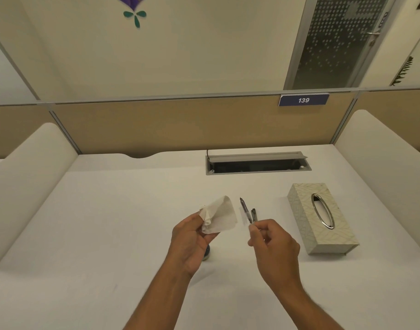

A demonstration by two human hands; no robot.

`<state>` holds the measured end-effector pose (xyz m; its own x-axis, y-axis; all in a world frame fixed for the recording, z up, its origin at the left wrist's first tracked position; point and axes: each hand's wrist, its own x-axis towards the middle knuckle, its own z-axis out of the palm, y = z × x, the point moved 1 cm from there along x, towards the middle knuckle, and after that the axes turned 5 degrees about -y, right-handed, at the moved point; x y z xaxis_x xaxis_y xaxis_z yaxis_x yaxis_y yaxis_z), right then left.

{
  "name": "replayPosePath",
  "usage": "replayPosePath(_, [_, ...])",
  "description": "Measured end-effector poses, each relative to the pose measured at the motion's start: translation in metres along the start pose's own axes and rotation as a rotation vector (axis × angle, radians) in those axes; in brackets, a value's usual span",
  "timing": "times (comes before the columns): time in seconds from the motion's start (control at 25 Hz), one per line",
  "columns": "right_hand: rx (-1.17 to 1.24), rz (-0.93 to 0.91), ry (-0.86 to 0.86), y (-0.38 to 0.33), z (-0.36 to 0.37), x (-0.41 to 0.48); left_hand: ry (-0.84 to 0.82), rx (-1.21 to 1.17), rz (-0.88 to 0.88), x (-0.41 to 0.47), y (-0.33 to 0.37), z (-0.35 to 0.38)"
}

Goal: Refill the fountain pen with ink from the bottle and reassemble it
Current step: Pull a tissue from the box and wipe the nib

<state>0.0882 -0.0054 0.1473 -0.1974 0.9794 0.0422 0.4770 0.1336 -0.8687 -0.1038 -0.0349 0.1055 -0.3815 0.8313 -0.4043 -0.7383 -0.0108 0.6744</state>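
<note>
Your white desk (109, 222) carries a patterned tissue box (323, 217) well to the right, its oval slot facing up. Your left hand (192, 241) pinches a crumpled white tissue (219, 216) between thumb and fingers, raised above the desk. Your right hand (273, 246) has its fingertips clamped on the lower end of the pen (245, 209), tip pointing up and away; a second dark pen part (253, 215) stands just beside it. The ink bottle (207, 254) sits on the desk, mostly hidden under your left hand.
</note>
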Motion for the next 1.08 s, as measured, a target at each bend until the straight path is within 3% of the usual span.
replayPosePath(0.16, [-0.048, -0.097, -0.113, -0.006, 0.016, -0.009, 0.041, 0.046, 0.016, -0.002, -0.005, 0.006])
replayPosePath(0.32, [-0.299, -0.225, -0.123, -0.009, 0.032, -0.014, -0.015, 0.013, 0.028, -0.007, -0.008, 0.011])
replayPosePath(0.52, [-0.413, -0.228, -0.105, -0.007, 0.033, -0.011, -0.158, -0.138, -0.027, -0.01, -0.003, 0.012])
replayPosePath(0.64, [-0.441, -0.24, -0.103, -0.009, 0.032, -0.01, -0.174, -0.072, -0.022, -0.012, -0.002, 0.012])
replayPosePath(0.84, [-0.457, -0.225, -0.132, -0.01, 0.03, -0.011, -0.137, 0.07, 0.053, -0.013, -0.001, 0.015])
replayPosePath(1.08, [-0.353, -0.208, -0.181, -0.009, 0.023, -0.017, 0.049, 0.153, 0.118, -0.011, 0.002, 0.014])
